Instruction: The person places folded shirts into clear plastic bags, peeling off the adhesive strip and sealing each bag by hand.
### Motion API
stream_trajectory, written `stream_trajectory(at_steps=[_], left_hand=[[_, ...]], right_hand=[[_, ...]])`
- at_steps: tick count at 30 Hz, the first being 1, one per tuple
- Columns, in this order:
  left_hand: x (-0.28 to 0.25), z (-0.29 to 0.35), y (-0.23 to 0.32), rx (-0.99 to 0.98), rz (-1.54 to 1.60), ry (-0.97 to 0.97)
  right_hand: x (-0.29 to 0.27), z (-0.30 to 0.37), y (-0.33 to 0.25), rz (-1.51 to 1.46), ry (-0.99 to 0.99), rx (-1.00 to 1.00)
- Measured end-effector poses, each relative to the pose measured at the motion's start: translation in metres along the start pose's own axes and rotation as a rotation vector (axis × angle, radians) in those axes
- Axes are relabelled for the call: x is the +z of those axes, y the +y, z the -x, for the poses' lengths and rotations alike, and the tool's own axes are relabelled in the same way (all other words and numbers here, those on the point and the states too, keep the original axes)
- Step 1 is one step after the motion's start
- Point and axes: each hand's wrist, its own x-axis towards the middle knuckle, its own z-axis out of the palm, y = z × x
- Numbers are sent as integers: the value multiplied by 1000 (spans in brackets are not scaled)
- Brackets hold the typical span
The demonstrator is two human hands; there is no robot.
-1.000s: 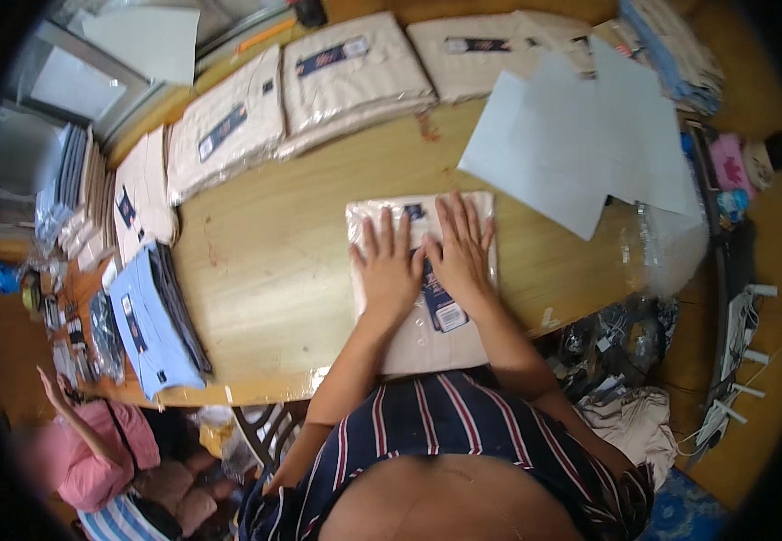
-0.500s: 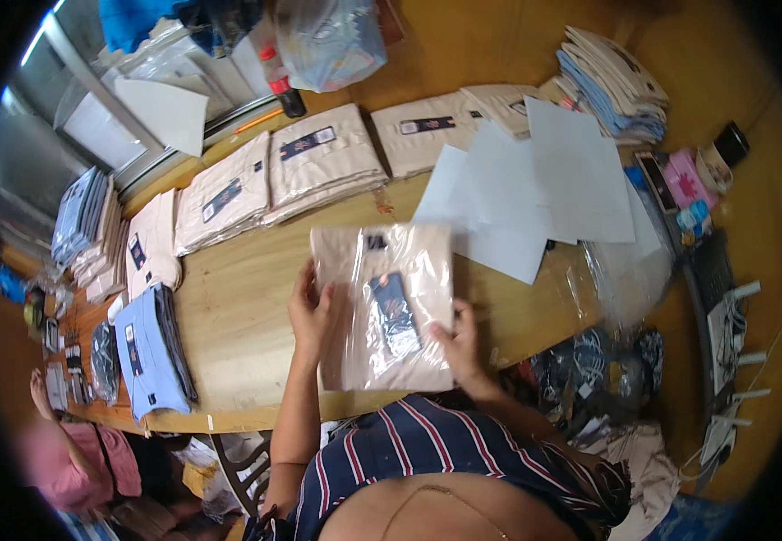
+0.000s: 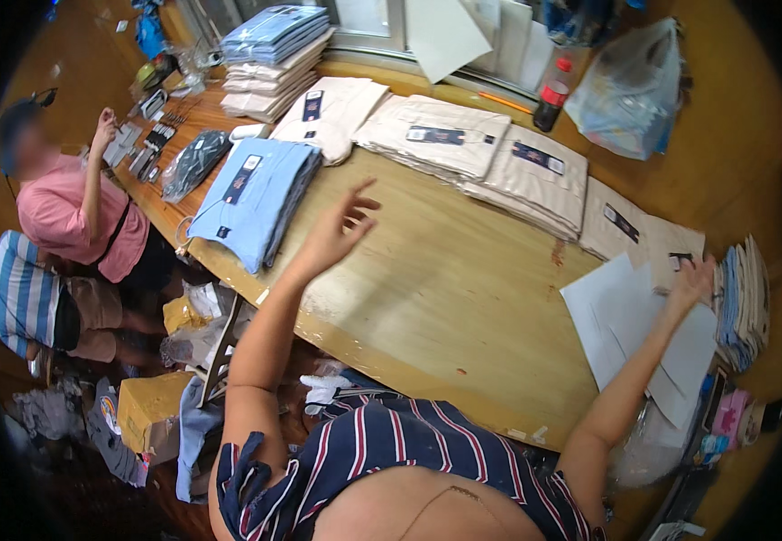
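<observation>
My left hand (image 3: 340, 233) hangs above the bare table surface, fingers loosely bent and apart, holding nothing. Nearest to it is a pile of folded light-blue shirts (image 3: 260, 194) with a dark tag. My right hand (image 3: 693, 284) reaches out to the right end of the table, fingers spread at a folded beige shirt (image 3: 664, 242). Whether the fingertips touch that shirt cannot be made out. White paper sheets (image 3: 603, 293) lie under my right wrist. Along the far edge run several beige shirts in clear bags, among them a tagged pile (image 3: 535, 185).
A tall stack of bagged shirts (image 3: 269, 77) stands at the far left. Beyond the row are a dark-drink bottle (image 3: 552, 95) and a plastic bag (image 3: 630, 95). Another stack (image 3: 741, 307) stands at the right. A co-worker in pink (image 3: 75, 212) sits left; a carton (image 3: 152, 410) is below.
The bagged beige shirt has left both my hands; where it lies cannot be told. My hands have moved apart, the right one far to the right. The view has swung left.
</observation>
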Motion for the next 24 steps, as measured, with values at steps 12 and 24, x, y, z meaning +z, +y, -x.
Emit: stream_trajectory(at_steps=[12,24], left_hand=[[-218,-161,-255,-240,-688,367],[-227,-212,-292,-383,-698,44]], right_hand=[[471,269,-152,-453,-1041,1197],[564,292,-176,-232,-707,1368]])
